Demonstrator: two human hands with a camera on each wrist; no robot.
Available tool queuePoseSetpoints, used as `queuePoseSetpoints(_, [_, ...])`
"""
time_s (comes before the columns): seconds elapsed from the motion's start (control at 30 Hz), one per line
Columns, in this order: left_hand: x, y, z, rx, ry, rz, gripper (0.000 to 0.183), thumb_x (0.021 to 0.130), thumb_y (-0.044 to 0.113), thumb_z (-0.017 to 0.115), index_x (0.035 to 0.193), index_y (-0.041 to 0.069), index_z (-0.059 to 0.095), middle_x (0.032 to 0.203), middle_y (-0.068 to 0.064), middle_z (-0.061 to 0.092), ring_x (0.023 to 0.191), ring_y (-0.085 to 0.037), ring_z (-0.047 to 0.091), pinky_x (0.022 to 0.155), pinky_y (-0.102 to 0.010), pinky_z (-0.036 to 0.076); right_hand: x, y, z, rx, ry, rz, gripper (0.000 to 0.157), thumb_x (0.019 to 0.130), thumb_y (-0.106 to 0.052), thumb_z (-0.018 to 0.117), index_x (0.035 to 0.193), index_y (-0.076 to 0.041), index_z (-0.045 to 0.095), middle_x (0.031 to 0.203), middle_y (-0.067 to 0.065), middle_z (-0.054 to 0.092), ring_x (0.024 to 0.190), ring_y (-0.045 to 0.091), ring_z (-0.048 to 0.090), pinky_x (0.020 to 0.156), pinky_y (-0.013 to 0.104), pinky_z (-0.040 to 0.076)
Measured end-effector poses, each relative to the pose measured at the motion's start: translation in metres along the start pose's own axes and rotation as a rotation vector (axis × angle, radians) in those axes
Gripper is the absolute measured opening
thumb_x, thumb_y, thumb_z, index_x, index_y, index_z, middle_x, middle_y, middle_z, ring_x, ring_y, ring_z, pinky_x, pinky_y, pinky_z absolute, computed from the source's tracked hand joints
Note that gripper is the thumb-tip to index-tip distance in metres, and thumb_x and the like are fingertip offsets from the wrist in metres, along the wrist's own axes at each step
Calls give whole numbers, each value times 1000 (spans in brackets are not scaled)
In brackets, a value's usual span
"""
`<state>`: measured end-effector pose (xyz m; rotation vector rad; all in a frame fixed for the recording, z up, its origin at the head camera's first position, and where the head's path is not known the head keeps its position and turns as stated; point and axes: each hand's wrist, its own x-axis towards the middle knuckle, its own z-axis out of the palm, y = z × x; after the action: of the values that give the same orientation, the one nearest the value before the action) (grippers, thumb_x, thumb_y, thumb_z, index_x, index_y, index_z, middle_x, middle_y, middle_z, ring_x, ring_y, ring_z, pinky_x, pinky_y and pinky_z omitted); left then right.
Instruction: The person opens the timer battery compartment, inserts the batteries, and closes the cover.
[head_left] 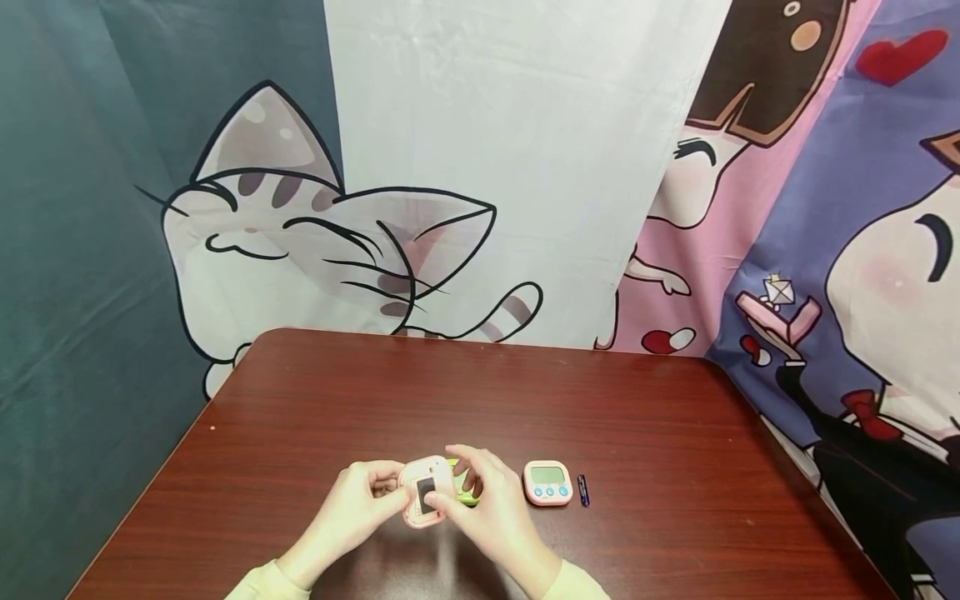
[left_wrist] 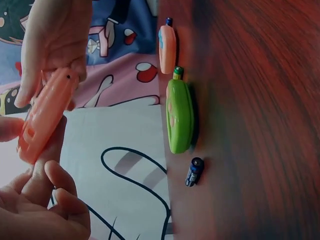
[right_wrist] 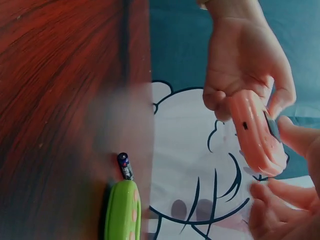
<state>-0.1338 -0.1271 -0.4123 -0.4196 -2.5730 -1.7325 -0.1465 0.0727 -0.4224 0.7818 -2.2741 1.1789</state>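
Both hands hold a pink digital timer [head_left: 425,492] above the table, its back turned up. My left hand [head_left: 372,500] pinches the left edge, thumb on the back and fingers beneath. The thumb of my right hand [head_left: 491,498] presses on a dark rectangular piece [right_wrist: 272,127] in the timer's back. The other fingers of that hand reach round the timer's right side. Partly hidden behind the right hand, a green timer [left_wrist: 180,116] lies on the table.
On the wooden table [head_left: 300,400], a second pink timer [head_left: 547,483] lies face up right of the hands, with a small battery [head_left: 583,490] beside it. Other batteries lie at either end of the green timer, one a dark blue battery [left_wrist: 195,172]. A cartoon-printed cloth [head_left: 480,167] hangs behind.
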Motion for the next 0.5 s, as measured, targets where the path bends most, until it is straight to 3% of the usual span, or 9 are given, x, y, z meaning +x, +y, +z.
queuePoseSetpoints(0.2, [-3, -5, 1, 18, -43, 52, 18, 79, 7, 63, 94, -1, 69, 80, 0, 70, 69, -1, 61, 63, -23, 51, -1, -1, -2, 85, -144, 172, 35, 72, -29, 82, 97, -9, 69, 66, -8, 58, 57, -4, 47, 51, 14, 42])
queuePoseSetpoints(0.5, [-4, -7, 3, 34, -59, 129, 16, 77, 5, 63, 93, 2, 68, 76, 3, 67, 69, 0, 59, 59, -24, 50, -1, -1, -7, 184, -215, 320, 24, 74, -28, 81, 73, -10, 65, 60, -8, 56, 54, -5, 49, 50, 18, 45])
